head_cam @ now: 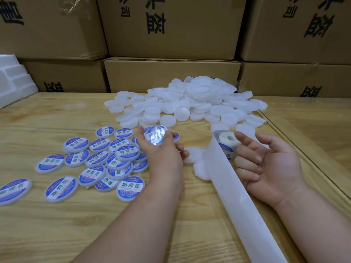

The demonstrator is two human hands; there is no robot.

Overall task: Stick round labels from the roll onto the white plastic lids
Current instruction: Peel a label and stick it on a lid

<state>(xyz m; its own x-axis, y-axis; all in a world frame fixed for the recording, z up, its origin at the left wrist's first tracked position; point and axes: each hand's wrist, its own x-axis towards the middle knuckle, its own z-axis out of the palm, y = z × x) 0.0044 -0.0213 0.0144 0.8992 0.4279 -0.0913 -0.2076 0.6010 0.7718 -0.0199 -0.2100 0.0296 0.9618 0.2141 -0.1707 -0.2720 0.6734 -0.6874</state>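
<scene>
Some twenty labelled lids (121,154) lie at nine o'clock; the big plain pile (190,103) at twelve waits. Left hand (161,149) pinches a lid (155,136); right hand (269,164), grip loosely spread, rests beside the roll (227,143).

Translucent white lids (190,103) heaped at upper centre, blue-and-white labelled lids (91,164) at left, pale wood-grain table (57,234), brown boxes (171,27) with black print

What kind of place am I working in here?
Probably a packing bench in a stockroom: stacked cardboard cartons behind a wooden table, a heap of plain white lids, and labelled lids.
</scene>
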